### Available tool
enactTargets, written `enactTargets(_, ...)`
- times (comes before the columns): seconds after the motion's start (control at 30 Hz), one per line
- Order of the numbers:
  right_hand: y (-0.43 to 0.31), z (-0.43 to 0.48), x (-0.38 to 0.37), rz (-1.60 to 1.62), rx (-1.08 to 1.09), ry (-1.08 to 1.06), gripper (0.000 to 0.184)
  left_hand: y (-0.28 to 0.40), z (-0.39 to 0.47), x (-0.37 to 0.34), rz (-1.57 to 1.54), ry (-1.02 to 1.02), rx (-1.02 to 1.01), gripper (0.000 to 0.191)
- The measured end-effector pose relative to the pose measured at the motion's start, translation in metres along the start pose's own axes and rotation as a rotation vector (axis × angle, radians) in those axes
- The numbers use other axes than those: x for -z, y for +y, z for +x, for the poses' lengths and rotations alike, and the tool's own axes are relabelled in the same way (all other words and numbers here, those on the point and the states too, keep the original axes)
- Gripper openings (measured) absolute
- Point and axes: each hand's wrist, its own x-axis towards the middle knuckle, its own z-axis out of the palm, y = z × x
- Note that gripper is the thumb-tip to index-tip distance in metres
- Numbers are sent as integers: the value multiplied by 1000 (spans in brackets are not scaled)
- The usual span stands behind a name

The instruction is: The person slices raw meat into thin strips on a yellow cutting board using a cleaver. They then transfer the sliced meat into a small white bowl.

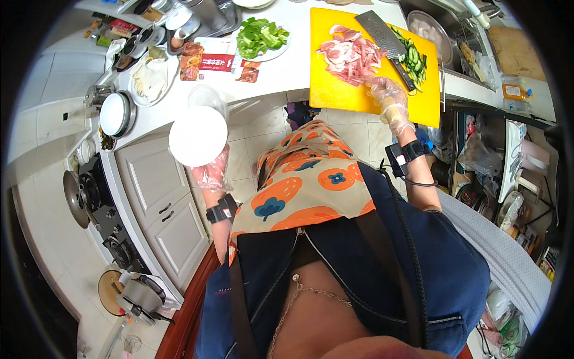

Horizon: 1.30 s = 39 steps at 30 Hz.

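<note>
My left hand (213, 168), in a clear plastic glove, grips a white round bowl (198, 137) in front of the counter. A translucent round container (208, 98) shows just beyond the bowl; whether I hold it too is unclear. My right hand (389, 103), also gloved, is over the yellow cutting board (332, 96), fingers curled, at the near edge of the sliced raw meat (352, 56). Its fingertips are hard to make out. Beside that hand lies a cleaver (381, 35) with a dark handle, between the meat and a strip of sliced cucumber (413, 63).
On the counter are a plate of green leafy vegetables (262, 39), printed food packets (215, 62) and a plate with pale sheets (150, 78). Stacked bowls (117, 114) stand at the left corner. A sink (430, 13) holds a metal basin; a gas stove (107, 215) is left.
</note>
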Motion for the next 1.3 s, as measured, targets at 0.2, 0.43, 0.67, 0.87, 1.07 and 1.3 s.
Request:
enactTargets(0.2, -8, 6, 13, -162, 167, 58, 61, -40, 38, -30, 96, 59, 181, 65)
enactTargets(0.43, -21, 9, 0, -441, 338, 144, 100, -69, 79, -62, 231, -91, 354, 74)
enactTargets(0.67, -14, 49, -41, -792, 367, 144, 112, -81, 90, -70, 371, -40, 380, 81)
enactTargets(0.87, 2, 70, -49, -964, 484, 156, 103, -80, 86, -65, 336, -46, 422, 81)
enactTargets(1.07, 7, 75, -47, -862, 533, 156, 90, -96, 79, -61, 248, -62, 384, 80)
enactTargets(1.3, 11, 79, -39, -857, 542, 104, 78, -124, 72, -67, 272, -104, 366, 76)
